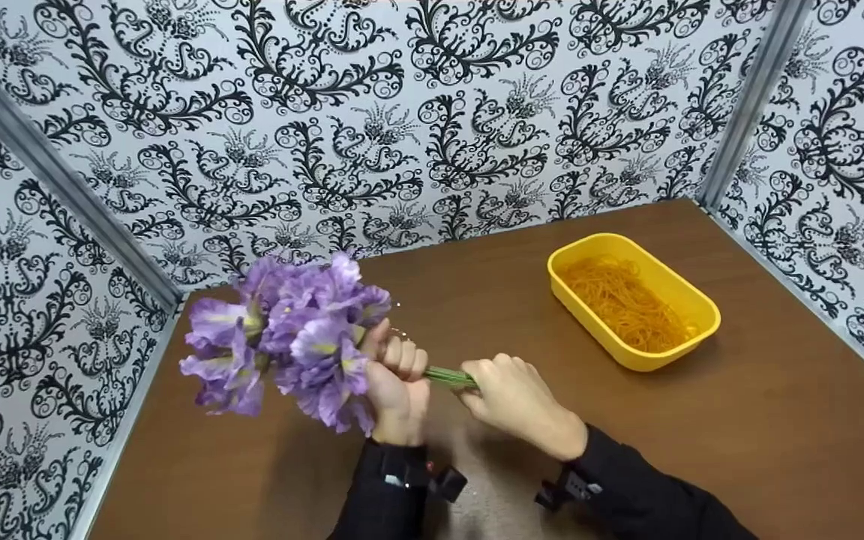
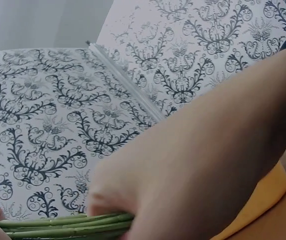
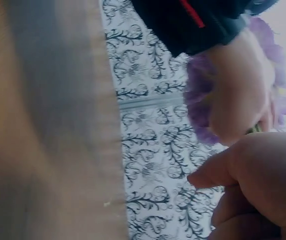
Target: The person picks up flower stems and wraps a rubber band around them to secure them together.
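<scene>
Purple flowers [image 1: 319, 337] held two-handed, left of the yellow tub [image 1: 663, 283]

Step, I'd judge: evening the bunch; next move calls for one hand keeping it tight. Farthest left of tub, ruffled, papery petals [image 1: 214, 324]. Left hand [image 1: 398, 382] curled round slim green stems [image 1: 447, 376]. Right hand [image 1: 511, 394], nearer tub, grips them lower; fingertips hidden, exact hold uncertain. Round-cornered tub, fine tangled strands [image 1: 623, 304] inside.

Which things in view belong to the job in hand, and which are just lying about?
In hand:
- purple flowers
- green stems, gripped by the left hand near the blooms and the right hand lower down

Standing by, untouched:
- yellow tub on the table
- amber strands inside it; possibly for this job
</scene>
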`<act>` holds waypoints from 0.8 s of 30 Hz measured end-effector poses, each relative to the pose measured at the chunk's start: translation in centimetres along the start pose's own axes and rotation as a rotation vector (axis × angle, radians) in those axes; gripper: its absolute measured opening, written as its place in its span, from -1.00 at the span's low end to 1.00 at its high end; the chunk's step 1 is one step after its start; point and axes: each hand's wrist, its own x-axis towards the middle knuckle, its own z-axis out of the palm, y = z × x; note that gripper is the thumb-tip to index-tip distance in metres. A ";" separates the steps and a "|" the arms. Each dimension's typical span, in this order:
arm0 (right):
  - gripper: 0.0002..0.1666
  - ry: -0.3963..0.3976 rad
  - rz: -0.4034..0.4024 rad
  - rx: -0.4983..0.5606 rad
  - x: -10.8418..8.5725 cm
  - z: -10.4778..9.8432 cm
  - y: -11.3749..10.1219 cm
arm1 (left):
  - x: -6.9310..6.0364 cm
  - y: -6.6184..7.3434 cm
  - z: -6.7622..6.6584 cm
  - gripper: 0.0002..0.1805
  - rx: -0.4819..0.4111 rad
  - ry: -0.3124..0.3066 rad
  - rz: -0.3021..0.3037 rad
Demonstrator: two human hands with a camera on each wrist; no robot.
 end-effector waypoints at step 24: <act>-0.73 -0.089 0.265 0.009 -1.2 -10.0 11.9 | 0.7 3.4 0.9 -0.47 -0.154 0.131 0.060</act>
